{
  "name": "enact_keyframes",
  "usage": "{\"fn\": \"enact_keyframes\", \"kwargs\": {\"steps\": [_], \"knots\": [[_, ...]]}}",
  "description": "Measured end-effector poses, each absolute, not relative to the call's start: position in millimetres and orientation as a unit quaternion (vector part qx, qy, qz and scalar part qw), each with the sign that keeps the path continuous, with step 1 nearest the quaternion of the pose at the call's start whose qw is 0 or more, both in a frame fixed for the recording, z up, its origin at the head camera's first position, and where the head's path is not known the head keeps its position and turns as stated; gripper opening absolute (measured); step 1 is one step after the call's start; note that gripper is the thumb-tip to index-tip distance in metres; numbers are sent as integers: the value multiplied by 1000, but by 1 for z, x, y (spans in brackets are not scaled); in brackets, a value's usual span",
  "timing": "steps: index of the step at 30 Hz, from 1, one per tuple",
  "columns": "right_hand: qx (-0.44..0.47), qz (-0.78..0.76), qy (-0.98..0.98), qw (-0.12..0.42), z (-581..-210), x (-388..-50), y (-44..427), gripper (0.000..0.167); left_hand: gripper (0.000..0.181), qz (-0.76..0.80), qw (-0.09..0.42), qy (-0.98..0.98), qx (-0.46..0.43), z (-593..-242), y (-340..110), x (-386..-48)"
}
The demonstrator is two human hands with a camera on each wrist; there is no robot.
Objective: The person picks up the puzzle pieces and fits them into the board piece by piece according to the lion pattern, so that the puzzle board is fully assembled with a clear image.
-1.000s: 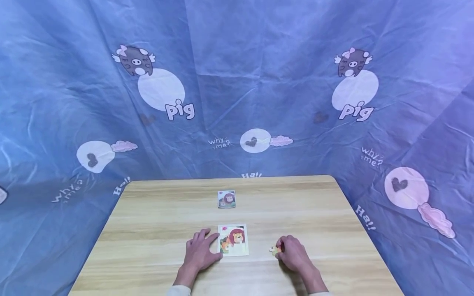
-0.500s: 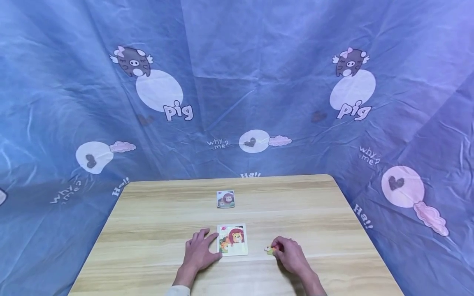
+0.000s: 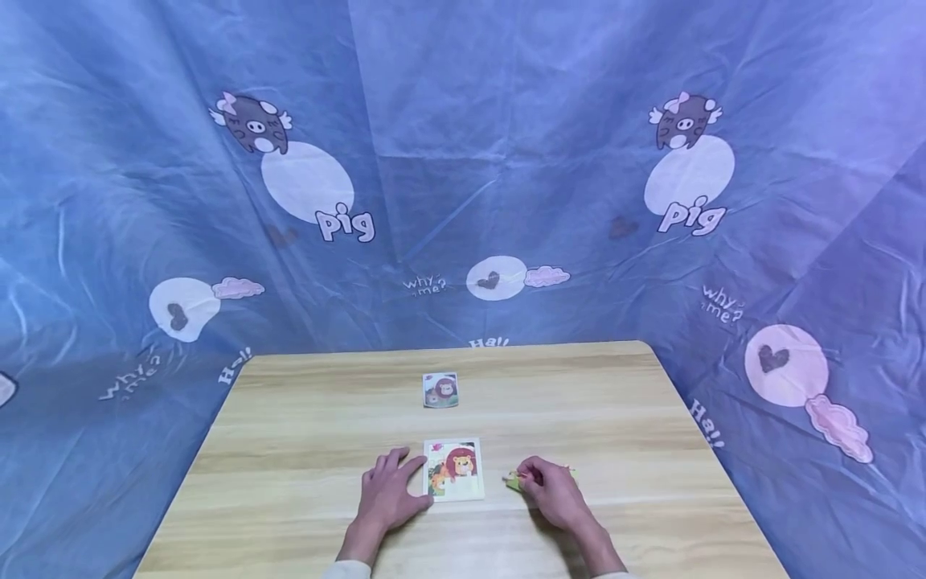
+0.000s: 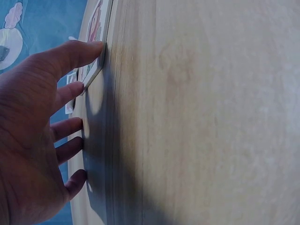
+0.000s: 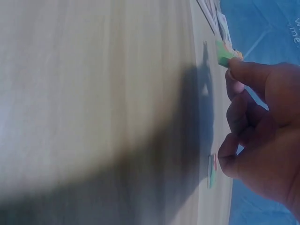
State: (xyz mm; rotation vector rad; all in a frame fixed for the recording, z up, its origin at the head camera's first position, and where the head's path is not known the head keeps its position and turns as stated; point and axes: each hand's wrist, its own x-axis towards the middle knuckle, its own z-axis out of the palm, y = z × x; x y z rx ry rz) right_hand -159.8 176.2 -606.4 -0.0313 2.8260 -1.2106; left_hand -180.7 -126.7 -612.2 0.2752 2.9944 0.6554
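Note:
A jigsaw puzzle board (image 3: pixel 473 492) with a pale rim lies on the table, its lion picture partly filled and its lower right showing pale. My left hand (image 3: pixel 388 496) rests at the board's left side, thumb and index fingertip touching its edge. In the left wrist view the other fingers of the left hand (image 4: pixel 33 126) are spread and hold nothing. To the right of the board, my right hand (image 3: pixel 557 492) pinches a mostly green puzzle piece (image 5: pixel 222 53) between thumb and index finger, above the table. Its other fingers are curled.
A second puzzle piece (image 5: pixel 212 171) lies on the table under my right hand. Behind the board lies a small lion picture card (image 3: pixel 440 391). The wooden table (image 3: pixel 325 402) ends at a blue printed curtain (image 3: pixel 434 201).
My right hand has moved left toward the board with the puzzle piece, which now appears tilted. The left hand has stayed at the board's left edge.

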Motion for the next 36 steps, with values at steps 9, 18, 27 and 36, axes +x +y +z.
{"fn": "enact_keyframes", "kwargs": {"steps": [9, 18, 27, 36], "knots": [[-38, -398, 916, 42, -609, -161, 159, 8, 72, 207, 31, 974, 87, -615, -129, -175], [-73, -395, 915, 36, -607, -169, 142, 10, 72, 205, 31, 975, 85, -615, -128, -174], [-105, -380, 918, 43, -607, -172, 130, 15, 71, 206, 37, 974, 82, -615, -127, -174], [-152, -351, 924, 23, -601, -182, 117, 11, 71, 203, 27, 975, 87, -612, -125, -179]]}}
